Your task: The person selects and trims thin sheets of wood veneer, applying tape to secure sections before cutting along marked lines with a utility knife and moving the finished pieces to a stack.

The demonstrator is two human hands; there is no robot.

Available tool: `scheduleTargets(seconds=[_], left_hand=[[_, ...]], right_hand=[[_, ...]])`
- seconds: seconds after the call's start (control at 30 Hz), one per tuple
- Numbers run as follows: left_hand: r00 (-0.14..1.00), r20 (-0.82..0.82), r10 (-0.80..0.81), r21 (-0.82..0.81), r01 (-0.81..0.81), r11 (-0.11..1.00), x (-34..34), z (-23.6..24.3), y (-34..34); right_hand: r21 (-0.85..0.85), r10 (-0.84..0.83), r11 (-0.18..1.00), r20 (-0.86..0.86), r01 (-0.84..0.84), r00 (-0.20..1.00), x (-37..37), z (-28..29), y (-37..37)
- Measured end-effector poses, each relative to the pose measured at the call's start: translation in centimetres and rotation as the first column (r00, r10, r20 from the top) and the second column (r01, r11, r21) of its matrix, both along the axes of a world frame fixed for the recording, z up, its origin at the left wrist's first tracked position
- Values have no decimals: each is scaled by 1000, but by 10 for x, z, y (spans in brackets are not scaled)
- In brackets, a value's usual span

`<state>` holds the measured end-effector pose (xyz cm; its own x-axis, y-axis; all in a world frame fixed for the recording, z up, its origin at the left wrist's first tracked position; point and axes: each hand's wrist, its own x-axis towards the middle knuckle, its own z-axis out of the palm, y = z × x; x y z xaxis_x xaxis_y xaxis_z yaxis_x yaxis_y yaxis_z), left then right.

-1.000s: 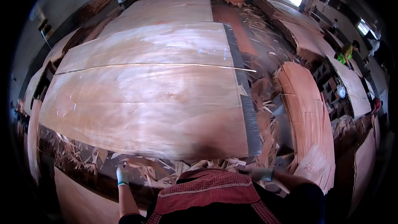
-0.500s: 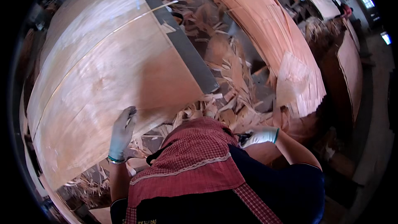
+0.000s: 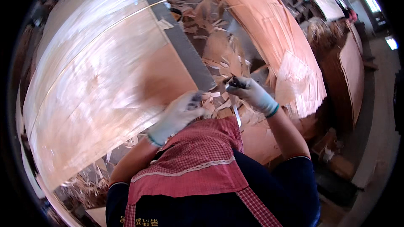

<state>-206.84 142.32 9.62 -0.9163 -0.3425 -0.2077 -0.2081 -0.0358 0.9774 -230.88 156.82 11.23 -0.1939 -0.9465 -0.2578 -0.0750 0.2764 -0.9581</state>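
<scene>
A large pale veneer sheet covers the left of the view. A grey flat bar runs along its right edge. My left hand, in a white glove, lies at the sheet's near right corner, fingertips by the bar's near end. It is motion-blurred, so its grip is unclear. My right hand, also gloved, is just right of the bar's end, over veneer scraps. Its fingers pinch a small dark thing. A thin pale strip hangs below it.
Torn veneer scraps are piled right of the bar. Beyond them is a curved stack of reddish veneer sheets, with more stacks at far right. More scraps lie below the sheet's near edge.
The view has swung down and left toward the sheet's near corner. My left hand moved right along the sheet to the bar's end. My right hand rose to the bar's end, pinching something.
</scene>
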Motion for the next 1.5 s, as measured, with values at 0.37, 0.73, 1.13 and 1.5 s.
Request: scheduleTargets(seconds=[0.37,0.73,1.13,1.5], left_hand=[[841,25,540,367,-511,777,40,-22,-10],[795,-109,597,428,-504,750,79,-40,-9],[558,190,808,611,-711,348,200,-68,-19],[499,168,850,467,-800,377,252,-70,-51]], right_hand=[[114,-10,993,-24,13,1000,101,-14,-71],[132,-28,991,79,18,996,158,-25,-102],[130,190,975,-61,-181,980,269,-85,-116],[57,169,985,-142,-163,975,318,-102,-141]])
